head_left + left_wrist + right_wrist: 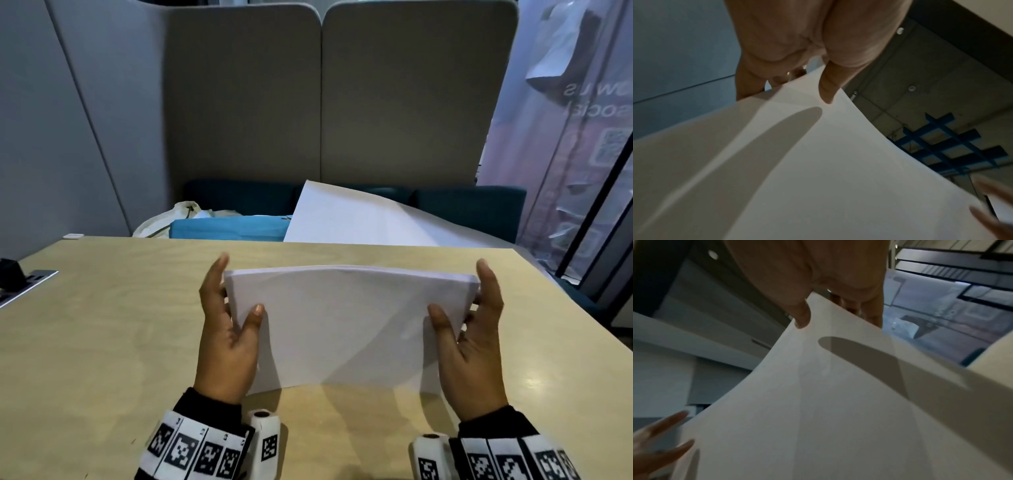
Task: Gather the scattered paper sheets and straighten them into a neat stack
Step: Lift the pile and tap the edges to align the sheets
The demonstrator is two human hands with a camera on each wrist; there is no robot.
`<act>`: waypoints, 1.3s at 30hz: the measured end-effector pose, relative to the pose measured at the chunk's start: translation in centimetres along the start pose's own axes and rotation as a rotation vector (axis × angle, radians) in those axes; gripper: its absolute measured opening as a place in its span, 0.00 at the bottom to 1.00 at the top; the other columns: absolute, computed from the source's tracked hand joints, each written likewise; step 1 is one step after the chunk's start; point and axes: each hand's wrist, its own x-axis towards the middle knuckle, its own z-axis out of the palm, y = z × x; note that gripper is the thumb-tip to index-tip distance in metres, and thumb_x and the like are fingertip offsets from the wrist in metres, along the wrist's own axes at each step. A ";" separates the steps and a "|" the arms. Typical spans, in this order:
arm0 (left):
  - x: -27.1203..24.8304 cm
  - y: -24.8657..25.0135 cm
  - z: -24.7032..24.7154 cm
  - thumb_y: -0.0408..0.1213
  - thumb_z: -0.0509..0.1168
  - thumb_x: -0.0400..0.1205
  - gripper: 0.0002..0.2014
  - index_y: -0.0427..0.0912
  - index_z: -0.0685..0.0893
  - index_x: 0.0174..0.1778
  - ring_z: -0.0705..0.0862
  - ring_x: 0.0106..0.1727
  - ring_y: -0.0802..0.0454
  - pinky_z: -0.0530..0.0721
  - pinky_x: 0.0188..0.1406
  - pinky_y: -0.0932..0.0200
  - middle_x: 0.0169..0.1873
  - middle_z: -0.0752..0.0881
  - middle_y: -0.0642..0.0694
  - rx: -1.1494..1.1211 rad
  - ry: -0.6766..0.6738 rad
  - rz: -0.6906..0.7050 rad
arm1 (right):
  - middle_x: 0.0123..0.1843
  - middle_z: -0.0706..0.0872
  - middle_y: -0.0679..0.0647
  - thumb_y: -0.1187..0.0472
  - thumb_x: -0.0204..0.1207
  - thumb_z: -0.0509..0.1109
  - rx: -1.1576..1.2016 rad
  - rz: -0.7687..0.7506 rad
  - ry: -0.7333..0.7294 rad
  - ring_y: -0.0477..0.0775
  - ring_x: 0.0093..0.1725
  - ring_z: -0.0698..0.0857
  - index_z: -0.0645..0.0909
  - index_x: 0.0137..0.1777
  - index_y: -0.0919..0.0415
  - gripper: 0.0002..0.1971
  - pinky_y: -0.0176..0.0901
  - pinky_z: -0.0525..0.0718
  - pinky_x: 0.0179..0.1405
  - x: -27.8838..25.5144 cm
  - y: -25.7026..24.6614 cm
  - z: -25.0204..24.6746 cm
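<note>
1. paper stack (346, 325) stands upright on the table (102, 325), long axis running left-right
2. left hand (229, 332) and right hand (469, 332) pinch its ends, thumbs in front, equally near

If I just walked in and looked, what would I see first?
First you'd see the white stack of paper standing on edge in the middle of the wooden table, with the left hand and right hand holding its two sides. Behind the table, a big loose white sheet leans against the dark blue seat.
</note>
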 end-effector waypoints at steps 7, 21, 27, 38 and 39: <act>0.2 0.0 0.0 0.38 0.63 0.83 0.22 0.68 0.71 0.67 0.77 0.69 0.51 0.79 0.67 0.37 0.67 0.77 0.58 0.132 0.042 0.150 | 0.62 0.67 0.41 0.49 0.82 0.57 -0.210 -0.119 -0.026 0.20 0.59 0.69 0.68 0.68 0.36 0.15 0.31 0.71 0.56 0.4 -0.5 -0.4; 0.0 0.2 -0.1 0.43 0.63 0.81 0.17 0.66 0.73 0.64 0.79 0.64 0.49 0.84 0.58 0.40 0.64 0.77 0.59 0.102 0.044 0.140 | 0.60 0.72 0.44 0.57 0.80 0.60 -0.150 -0.144 0.010 0.23 0.60 0.71 0.71 0.65 0.43 0.15 0.30 0.73 0.60 0.5 -0.8 -0.4; -0.1 0.1 0.0 0.34 0.64 0.83 0.24 0.66 0.68 0.69 0.83 0.59 0.49 0.86 0.55 0.49 0.62 0.78 0.56 0.066 0.035 0.074 | 0.61 0.75 0.40 0.58 0.82 0.63 -0.075 -0.020 -0.018 0.37 0.59 0.78 0.64 0.68 0.38 0.20 0.44 0.80 0.58 0.4 -1.3 -0.6; 0.2 0.2 0.1 0.22 0.54 0.85 0.15 0.48 0.78 0.50 0.85 0.38 0.70 0.83 0.38 0.75 0.44 0.86 0.50 -0.354 0.021 -0.208 | 0.47 0.89 0.41 0.76 0.81 0.58 0.347 0.325 -0.089 0.34 0.43 0.86 0.79 0.56 0.51 0.18 0.23 0.82 0.40 0.9 0.6 -0.6; 0.4 0.2 -0.1 0.23 0.55 0.85 0.15 0.48 0.78 0.50 0.86 0.39 0.69 0.84 0.40 0.74 0.44 0.86 0.51 -0.363 0.028 -0.199 | 0.48 0.89 0.42 0.76 0.81 0.58 0.365 0.314 -0.084 0.34 0.44 0.86 0.79 0.58 0.53 0.18 0.23 0.83 0.40 1.0 0.4 -0.6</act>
